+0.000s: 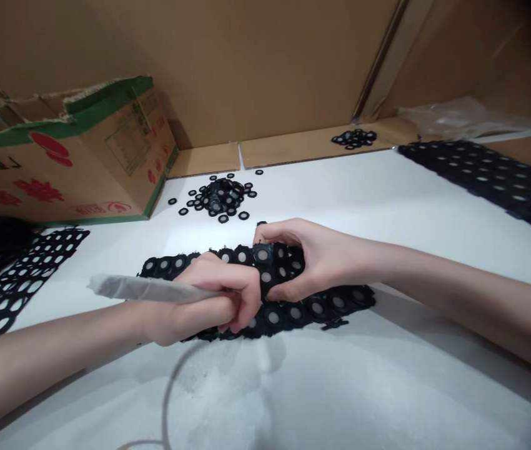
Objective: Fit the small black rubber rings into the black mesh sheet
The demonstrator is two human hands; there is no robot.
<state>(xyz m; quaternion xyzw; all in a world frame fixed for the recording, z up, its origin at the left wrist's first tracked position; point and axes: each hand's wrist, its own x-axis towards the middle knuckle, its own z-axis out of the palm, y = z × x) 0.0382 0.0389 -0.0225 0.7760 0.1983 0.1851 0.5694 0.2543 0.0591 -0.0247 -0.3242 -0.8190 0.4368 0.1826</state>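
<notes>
A black rubber sheet (294,311) with rows of round holes lies on the white surface in front of me. My left hand (213,294) is closed around a grey, wrapped, pen-like tool (138,289) whose rear end points left. Its working tip is hidden behind my fingers, which rest at the middle of the sheet. My right hand (300,259) grips a raised part of the sheet between the thumb and curled fingers, just right of my left hand. Loose black rings (221,197) lie heaped beyond the sheet.
A cardboard box (120,150) with green edges stands at left. More perforated black sheets lie at left (17,284) and right (490,181). A small ring pile (354,138) sits at the back near clear plastic film (466,119). A thin cord (167,400) runs in front.
</notes>
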